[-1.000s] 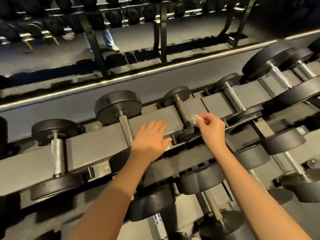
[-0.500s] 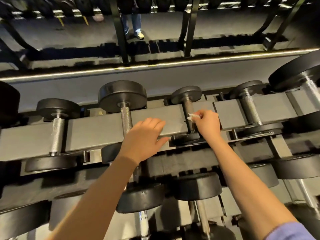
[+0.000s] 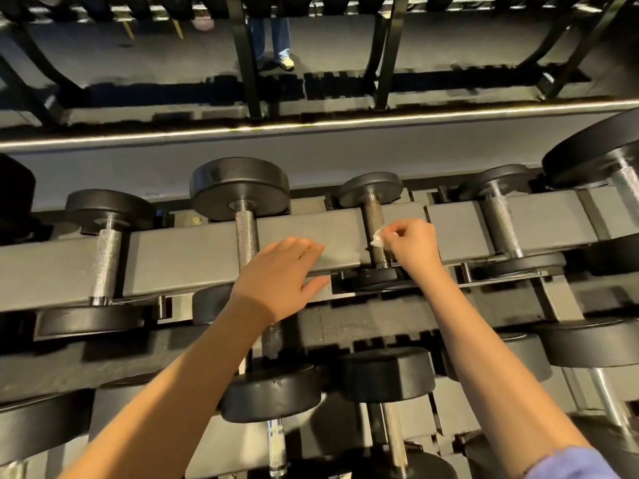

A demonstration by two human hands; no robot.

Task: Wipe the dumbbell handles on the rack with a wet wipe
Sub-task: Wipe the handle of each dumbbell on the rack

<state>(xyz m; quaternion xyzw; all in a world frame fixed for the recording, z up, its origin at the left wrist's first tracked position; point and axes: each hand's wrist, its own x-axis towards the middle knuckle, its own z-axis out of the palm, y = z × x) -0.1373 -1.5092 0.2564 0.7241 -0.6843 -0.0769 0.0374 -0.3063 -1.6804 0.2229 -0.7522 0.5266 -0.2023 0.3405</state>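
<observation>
Black dumbbells with knurled metal handles lie across the grey top rail of the rack. My right hand pinches a small white wet wipe against the handle of the small dumbbell in the middle. My left hand rests flat on the rail, fingers straight, thumb under the rail's front edge, just right of the larger dumbbell's handle. Another dumbbell handle lies further left, and one more to the right.
A lower tier holds more dumbbells under my forearms. Behind the rack runs a mirror with a lit strip; it reflects another rack and a person's legs. A big dumbbell sits at far right.
The view has swung so the rack sits level. My right hand has slid the wipe a little up the small dumbbell's handle. My left hand stays on the rail.
</observation>
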